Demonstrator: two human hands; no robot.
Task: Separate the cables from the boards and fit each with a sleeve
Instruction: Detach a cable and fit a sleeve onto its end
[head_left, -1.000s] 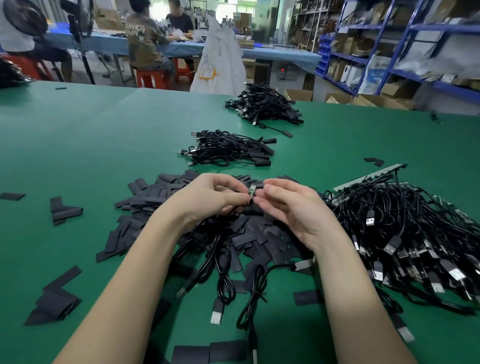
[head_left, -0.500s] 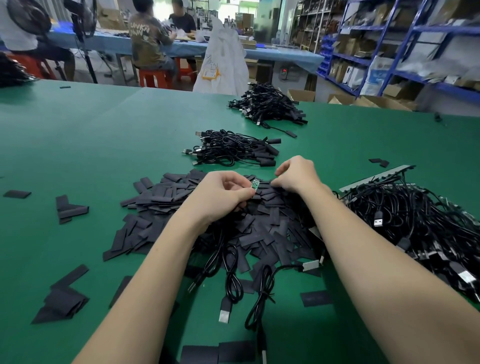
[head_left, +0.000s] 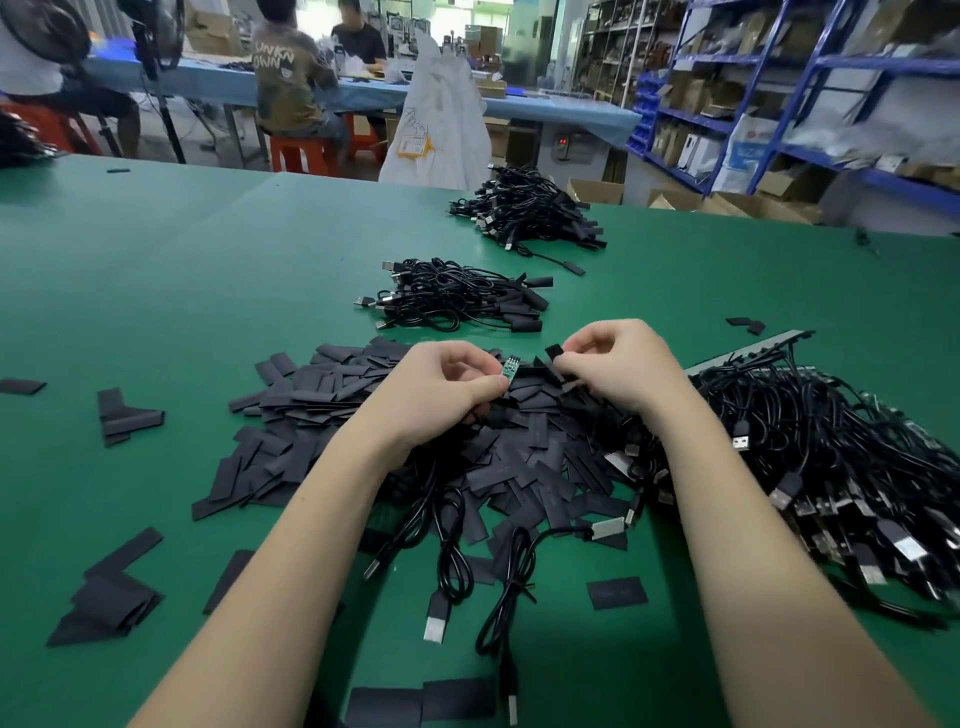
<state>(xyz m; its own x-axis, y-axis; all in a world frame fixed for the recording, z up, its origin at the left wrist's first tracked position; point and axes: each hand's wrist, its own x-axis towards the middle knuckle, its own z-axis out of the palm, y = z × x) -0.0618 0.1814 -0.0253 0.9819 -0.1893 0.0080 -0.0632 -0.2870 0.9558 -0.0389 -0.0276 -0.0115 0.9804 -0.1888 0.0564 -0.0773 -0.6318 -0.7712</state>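
board end: the small green circuit board (head_left: 510, 370) at the tip of a thin black cable sits pinched in the left hand (head_left: 447, 395), held just above the heap of flat black sleeves (head_left: 395, 441).
left hand: fingers curled, thumb and forefinger clamped on the board; the cable trails down under the palm.
right hand: the right hand (head_left: 621, 364) is curled too, pinching one flat black sleeve (head_left: 555, 353) at its upper edge, just beside the board but not yet on it.
change: half a second ago the right hand was a fist down on the heap, reaching; a second ago both hands met at the board. now a sleeve is lifted out.
meaning: judged from this, the pick is done and threading the sleeve over the board comes next.
unsleeved stock: a big tangle of black usb cables (head_left: 810, 467) lies right of the arms.
done piles: two bundles of sleeved cables (head_left: 462, 296) lie farther up the green bench (head_left: 182, 291).
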